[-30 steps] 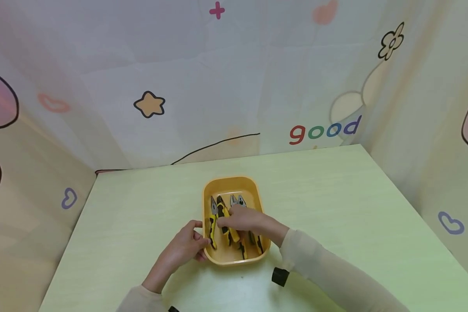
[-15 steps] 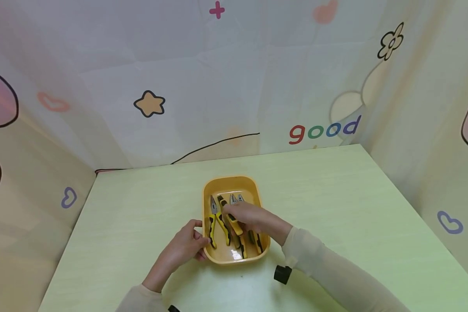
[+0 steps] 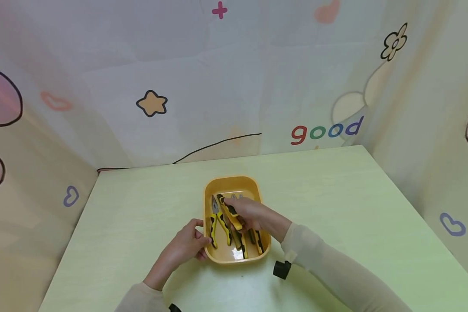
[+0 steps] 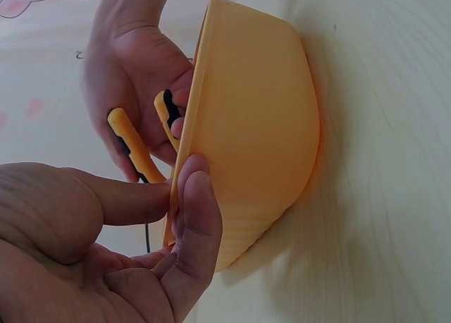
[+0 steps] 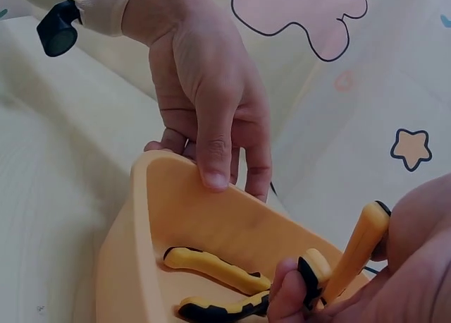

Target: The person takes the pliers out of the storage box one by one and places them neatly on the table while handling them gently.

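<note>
An orange-yellow tray (image 3: 208, 190) stands on the table with several pairs of pliers in it. At its left side my left hand (image 3: 184, 243) pinches the rim between thumb and fingers, as the left wrist view also shows. Over the tray, my right hand (image 3: 254, 215) grips a pair of pliers (image 3: 230, 212) by its yellow and black handles, which tilt up from the tray. Its dark jaws point away at the far left. Beside it, needle-nose pliers (image 3: 215, 208) lie with handles spread. More pliers (image 3: 259, 242) lie under my right hand, partly hidden by it.
The pale green table (image 3: 140, 203) extends around the tray on all sides. Behind and beside it hangs a printed curtain (image 3: 203, 78) with a star, hearts and the word "good". A black wrist-camera piece (image 3: 282, 269) hangs below the right sleeve.
My right hand has shifted its pliers rightward and tilted their handles up, uncovering the right handle of the needle-nose pliers. My left hand keeps its place on the rim.
</note>
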A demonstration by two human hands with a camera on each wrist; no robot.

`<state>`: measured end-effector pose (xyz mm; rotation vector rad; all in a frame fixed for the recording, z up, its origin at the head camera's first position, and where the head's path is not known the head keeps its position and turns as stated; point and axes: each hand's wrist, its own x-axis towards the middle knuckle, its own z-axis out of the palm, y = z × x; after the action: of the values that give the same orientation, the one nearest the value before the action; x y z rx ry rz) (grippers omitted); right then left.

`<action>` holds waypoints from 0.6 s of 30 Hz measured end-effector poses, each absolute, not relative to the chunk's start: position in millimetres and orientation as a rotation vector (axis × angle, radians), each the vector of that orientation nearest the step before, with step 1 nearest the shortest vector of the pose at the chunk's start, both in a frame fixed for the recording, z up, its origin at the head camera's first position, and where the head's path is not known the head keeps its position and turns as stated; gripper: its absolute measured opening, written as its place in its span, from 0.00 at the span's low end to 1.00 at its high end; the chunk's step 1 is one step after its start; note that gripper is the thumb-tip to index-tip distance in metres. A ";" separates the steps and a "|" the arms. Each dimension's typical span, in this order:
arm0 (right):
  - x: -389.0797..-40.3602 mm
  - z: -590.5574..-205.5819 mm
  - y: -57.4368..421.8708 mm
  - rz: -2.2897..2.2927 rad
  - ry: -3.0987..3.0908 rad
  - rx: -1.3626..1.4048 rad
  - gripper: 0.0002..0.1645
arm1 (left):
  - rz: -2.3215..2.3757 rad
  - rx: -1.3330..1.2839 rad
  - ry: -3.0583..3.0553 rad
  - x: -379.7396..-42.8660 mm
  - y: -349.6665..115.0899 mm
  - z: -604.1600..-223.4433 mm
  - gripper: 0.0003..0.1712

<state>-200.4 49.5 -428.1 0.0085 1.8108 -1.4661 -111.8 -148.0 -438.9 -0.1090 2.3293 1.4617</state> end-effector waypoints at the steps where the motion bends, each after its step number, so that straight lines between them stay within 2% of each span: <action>1: -201.2 -428.0 48.7 -1.476 1.792 0.018 0.35 | 1.461 -0.110 2.327 -111.9 -148.1 -438.7 0.28; 18: -211.6 -426.6 41.1 -1.530 1.674 0.114 0.33 | 1.441 -0.116 2.330 -113.2 -148.3 -440.2 0.28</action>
<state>-211.6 41.1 -426.6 0.1138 1.6738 -1.5300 -113.2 -148.3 -440.2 -0.1159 2.3301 1.4408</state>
